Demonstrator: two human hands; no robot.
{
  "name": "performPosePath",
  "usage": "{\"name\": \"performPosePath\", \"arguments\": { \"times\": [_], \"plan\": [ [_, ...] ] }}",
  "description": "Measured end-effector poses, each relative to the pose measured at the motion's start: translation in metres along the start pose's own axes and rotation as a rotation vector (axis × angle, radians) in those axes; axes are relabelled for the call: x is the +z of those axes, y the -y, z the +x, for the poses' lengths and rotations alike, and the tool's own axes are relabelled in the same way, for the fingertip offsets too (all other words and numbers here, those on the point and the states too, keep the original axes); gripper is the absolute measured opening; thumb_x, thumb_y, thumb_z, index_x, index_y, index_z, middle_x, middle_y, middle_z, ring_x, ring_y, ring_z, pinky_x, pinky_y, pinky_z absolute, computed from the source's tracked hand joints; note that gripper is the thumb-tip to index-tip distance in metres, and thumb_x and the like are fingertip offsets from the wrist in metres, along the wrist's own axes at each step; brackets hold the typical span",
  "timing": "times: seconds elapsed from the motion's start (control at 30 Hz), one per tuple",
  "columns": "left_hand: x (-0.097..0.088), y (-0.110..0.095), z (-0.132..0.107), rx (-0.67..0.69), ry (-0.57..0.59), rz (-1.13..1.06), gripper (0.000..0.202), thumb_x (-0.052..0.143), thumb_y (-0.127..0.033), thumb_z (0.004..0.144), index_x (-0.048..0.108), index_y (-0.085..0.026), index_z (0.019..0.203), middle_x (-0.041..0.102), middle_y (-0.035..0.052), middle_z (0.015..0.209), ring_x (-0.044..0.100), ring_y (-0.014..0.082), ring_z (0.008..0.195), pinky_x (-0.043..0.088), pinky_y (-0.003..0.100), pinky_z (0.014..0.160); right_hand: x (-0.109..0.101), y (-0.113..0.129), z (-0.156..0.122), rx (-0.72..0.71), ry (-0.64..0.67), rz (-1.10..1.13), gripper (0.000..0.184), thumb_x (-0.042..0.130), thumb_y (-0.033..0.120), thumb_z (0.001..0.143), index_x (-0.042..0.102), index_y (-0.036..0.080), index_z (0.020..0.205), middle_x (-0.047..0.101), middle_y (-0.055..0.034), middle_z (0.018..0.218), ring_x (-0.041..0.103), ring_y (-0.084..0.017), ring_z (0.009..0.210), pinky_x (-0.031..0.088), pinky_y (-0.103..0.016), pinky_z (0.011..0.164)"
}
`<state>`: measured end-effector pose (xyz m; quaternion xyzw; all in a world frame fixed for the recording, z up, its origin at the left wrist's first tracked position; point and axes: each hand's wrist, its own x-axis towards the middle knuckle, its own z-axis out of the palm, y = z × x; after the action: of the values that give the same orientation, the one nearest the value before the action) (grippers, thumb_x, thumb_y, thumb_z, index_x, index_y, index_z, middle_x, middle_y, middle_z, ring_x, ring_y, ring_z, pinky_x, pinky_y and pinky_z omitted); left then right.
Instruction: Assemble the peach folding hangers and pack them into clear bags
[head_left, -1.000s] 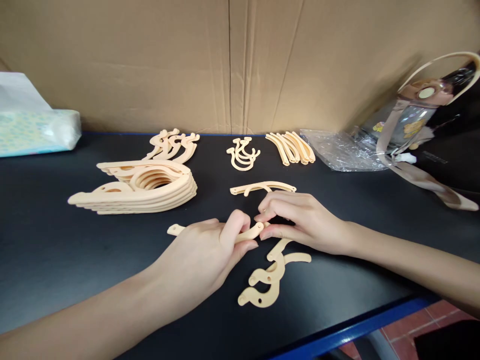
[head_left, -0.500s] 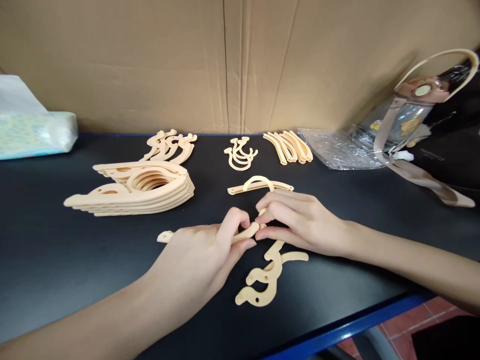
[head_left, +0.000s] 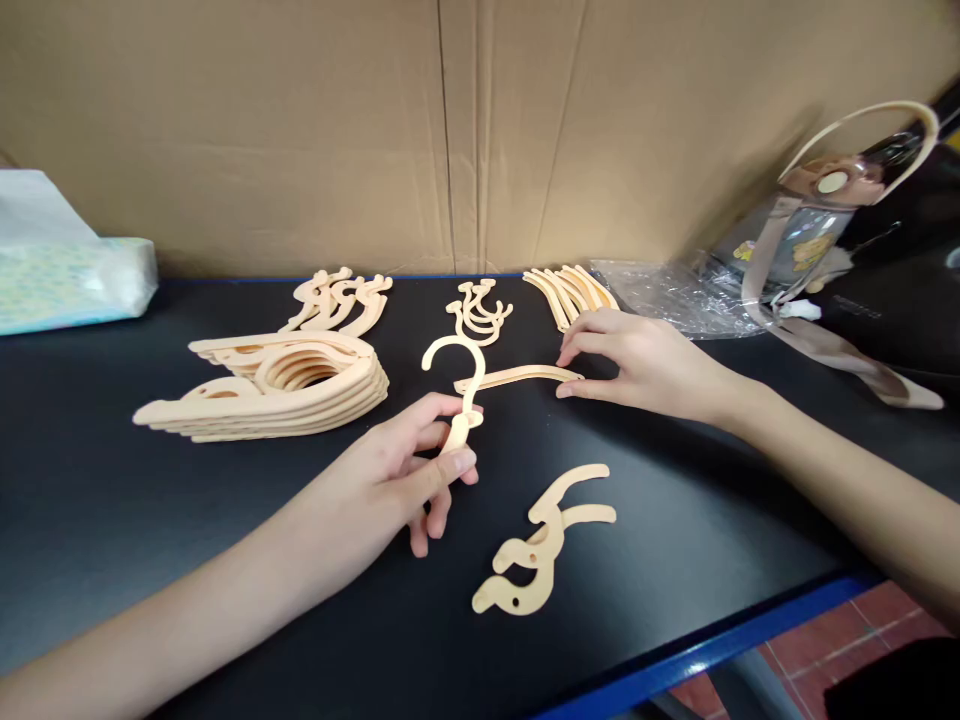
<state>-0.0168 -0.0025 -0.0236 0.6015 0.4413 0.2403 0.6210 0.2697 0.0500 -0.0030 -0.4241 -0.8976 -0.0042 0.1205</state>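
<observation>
My left hand [head_left: 409, 465] pinches the foot of a cream plastic hook piece [head_left: 454, 372] between thumb and forefinger and holds it upright, its curved top pointing up. My right hand [head_left: 637, 365] reaches farther back, its fingertips touching the right end of a long curved cream arm piece [head_left: 517, 376] that lies flat on the black table [head_left: 112, 500]. In front of both hands lie two overlapping cream curved pieces [head_left: 544, 540].
A stack of finished cream hangers [head_left: 277, 392] sits at the left. Along the back are small piles of parts: arms [head_left: 337, 297], hooks [head_left: 478, 312] and bars [head_left: 570, 290]. A tissue pack [head_left: 67, 280], plastic wrap [head_left: 664, 295] and a strapped bottle [head_left: 821, 225] flank them. Cardboard stands behind.
The hands, joined over one piece before, have parted. My left hand now holds the hook piece upright; my right hand moved back to the arm piece on the table.
</observation>
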Motion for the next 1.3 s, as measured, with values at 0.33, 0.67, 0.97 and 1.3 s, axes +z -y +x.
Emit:
{"name": "performPosePath", "arguments": {
  "times": [0.33,0.67,0.97,1.3],
  "plan": [
    [-0.009,-0.011,0.001,-0.057,0.068,-0.113,0.019,0.062,-0.035,0.093,0.056,-0.019,0.102,0.063,0.0019,0.104,0.066,0.011,0.07,0.06,0.019,0.049,0.006,-0.007,0.009,0.299,-0.091,0.869,0.025,0.068,0.043,0.087,0.07,0.018,0.094,0.073,-0.0036,0.086,0.067,-0.016,0.08,0.052,-0.031,0.077],
    [0.002,-0.017,-0.004,-0.051,0.079,-0.211,0.03,0.061,-0.027,0.094,0.054,-0.02,0.123,0.063,0.0006,0.096,0.063,0.0117,0.072,0.06,0.023,0.057,-0.004,0.018,0.008,0.531,-0.137,1.585,0.021,0.062,0.024,0.093,0.066,0.017,0.113,0.063,0.0031,0.075,0.065,-0.008,0.067,0.059,-0.02,0.064],
    [0.005,-0.023,-0.004,-0.098,0.094,-0.075,0.033,0.052,-0.047,0.098,0.068,-0.018,0.092,0.058,-0.0052,0.052,0.055,0.0067,0.053,0.046,0.018,0.066,-0.004,0.063,-0.008,0.135,0.089,0.828,0.021,0.058,0.036,0.096,0.06,0.017,0.102,0.056,0.0056,0.065,0.047,-0.006,0.053,0.033,-0.019,0.046],
    [0.003,-0.022,-0.005,-0.16,0.117,-0.005,0.042,0.048,-0.054,0.098,0.073,-0.023,0.111,0.054,-0.0054,0.038,0.044,0.0073,0.046,0.035,0.014,0.053,0.0,0.068,-0.011,-0.159,0.138,0.344,0.029,0.043,0.034,0.104,0.06,0.018,0.087,0.065,0.0017,0.073,0.054,-0.008,0.056,0.029,-0.023,0.052]
  ]
}}
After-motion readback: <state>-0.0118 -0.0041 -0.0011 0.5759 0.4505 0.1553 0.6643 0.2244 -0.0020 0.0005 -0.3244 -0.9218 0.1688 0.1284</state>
